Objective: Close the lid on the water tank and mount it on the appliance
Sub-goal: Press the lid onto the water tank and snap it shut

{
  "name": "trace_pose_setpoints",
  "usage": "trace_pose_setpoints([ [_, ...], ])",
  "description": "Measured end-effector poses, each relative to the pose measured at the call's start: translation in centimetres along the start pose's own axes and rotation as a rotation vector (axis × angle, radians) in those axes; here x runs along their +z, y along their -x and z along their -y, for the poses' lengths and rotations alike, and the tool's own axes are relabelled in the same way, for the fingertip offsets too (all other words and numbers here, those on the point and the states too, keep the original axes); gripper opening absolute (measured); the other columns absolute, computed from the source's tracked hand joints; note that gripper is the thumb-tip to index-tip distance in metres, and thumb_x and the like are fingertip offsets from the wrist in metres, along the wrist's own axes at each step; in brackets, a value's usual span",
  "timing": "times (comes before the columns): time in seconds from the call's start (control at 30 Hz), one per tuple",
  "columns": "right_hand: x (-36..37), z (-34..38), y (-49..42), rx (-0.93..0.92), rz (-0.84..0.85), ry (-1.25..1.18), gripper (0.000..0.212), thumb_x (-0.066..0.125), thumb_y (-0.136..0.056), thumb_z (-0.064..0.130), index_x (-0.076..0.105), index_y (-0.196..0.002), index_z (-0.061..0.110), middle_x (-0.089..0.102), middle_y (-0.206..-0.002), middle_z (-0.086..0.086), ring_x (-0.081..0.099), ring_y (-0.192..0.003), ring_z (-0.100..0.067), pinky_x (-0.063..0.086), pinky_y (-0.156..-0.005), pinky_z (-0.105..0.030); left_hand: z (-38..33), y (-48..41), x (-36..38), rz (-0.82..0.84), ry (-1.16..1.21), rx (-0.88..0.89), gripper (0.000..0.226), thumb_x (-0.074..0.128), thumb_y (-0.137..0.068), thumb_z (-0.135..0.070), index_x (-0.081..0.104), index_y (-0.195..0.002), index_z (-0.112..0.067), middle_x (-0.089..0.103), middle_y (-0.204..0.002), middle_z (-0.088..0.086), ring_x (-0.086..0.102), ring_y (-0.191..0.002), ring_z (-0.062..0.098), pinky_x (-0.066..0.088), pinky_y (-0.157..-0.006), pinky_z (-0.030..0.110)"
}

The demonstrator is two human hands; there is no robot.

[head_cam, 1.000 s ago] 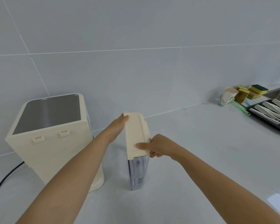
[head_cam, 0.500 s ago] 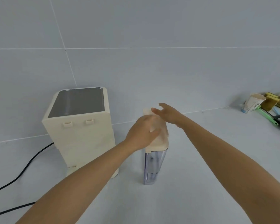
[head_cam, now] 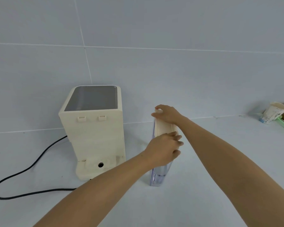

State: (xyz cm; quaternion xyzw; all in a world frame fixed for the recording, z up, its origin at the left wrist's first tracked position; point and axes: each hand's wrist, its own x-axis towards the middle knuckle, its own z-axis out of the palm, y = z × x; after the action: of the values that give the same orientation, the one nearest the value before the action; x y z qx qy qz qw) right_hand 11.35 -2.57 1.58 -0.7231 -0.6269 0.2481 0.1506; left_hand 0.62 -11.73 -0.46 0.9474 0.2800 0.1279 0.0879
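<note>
A narrow clear water tank [head_cam: 159, 176] stands upright on the counter, right of the cream appliance [head_cam: 95, 133]. Its cream lid [head_cam: 164, 128] lies on top of the tank. My left hand [head_cam: 164, 149] is wrapped over the near end of the lid and the tank's upper side. My right hand [head_cam: 167, 114] presses down on the lid's far end, fingers curled over it. The appliance shows its back, with two small hooks near the top and a base ledge with a round port [head_cam: 100, 164].
A black power cord [head_cam: 28, 169] curls from the appliance across the counter at the left. A paper cup [head_cam: 272, 115], a green utensil and sponges lie at the far right against the tiled wall.
Both hands have shifted on the lid: the left slid down to its near end, the right settled onto the far end. The view has swung left and down, showing the appliance's base.
</note>
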Motion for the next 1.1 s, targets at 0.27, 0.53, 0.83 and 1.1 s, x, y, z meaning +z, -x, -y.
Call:
trace_pose_setpoints([
  [0.27, -0.1, -0.7, 0.2, 0.125, -0.094, 0.084, 0.045, 0.047, -0.080, 0.039, 0.046, -0.120, 0.018, 0.055, -0.104, -0.004, 0.048, -0.086, -0.023, 0.037, -0.072, -0.033, 1.2, 1.5, 0.3, -0.007, -0.050, 0.072, 0.034, 0.035, -0.088, -0.013, 0.048, -0.118, -0.004, 0.042, -0.141, 0.004, 0.036, -0.126, 0.016, 0.036, -0.092, 0.035],
  [0.53, -0.5, -2.9, 1.2, 0.213, -0.178, 0.250, 0.040, 0.033, -0.086, 0.039, 0.045, -0.110, 0.009, 0.050, -0.090, -0.010, 0.046, -0.081, -0.029, 0.032, -0.069, -0.034, 3.1, 2.7, 0.3, 0.096, -0.168, -0.048, 0.054, 0.033, -0.094, -0.025, 0.009, -0.142, -0.015, 0.010, -0.155, 0.002, 0.009, -0.141, 0.010, 0.000, -0.111, 0.025],
  [0.83, -1.2, -6.0, 3.3, 0.311, -0.164, 0.180, 0.033, 0.026, -0.086, 0.040, 0.044, -0.083, 0.012, 0.044, -0.067, -0.002, 0.046, -0.070, -0.024, 0.030, -0.069, -0.032, 6.8, 3.5, -1.7, 0.102, -0.131, -0.240, 0.056, 0.037, -0.093, -0.028, 0.011, -0.141, -0.017, 0.007, -0.155, 0.000, 0.006, -0.141, 0.010, 0.001, -0.103, 0.017],
  [1.1, -1.1, -7.0, 5.2, 0.332, -0.122, 0.131, 0.038, 0.023, -0.085, 0.041, 0.045, -0.074, 0.012, 0.059, -0.061, -0.008, 0.059, -0.051, -0.020, 0.035, -0.058, -0.026, 8.5, 2.7, -1.9, 0.080, 0.034, -0.349, 0.066, 0.048, -0.089, -0.028, 0.009, -0.141, -0.016, 0.003, -0.155, -0.002, 0.005, -0.141, 0.010, 0.012, -0.111, 0.026],
])
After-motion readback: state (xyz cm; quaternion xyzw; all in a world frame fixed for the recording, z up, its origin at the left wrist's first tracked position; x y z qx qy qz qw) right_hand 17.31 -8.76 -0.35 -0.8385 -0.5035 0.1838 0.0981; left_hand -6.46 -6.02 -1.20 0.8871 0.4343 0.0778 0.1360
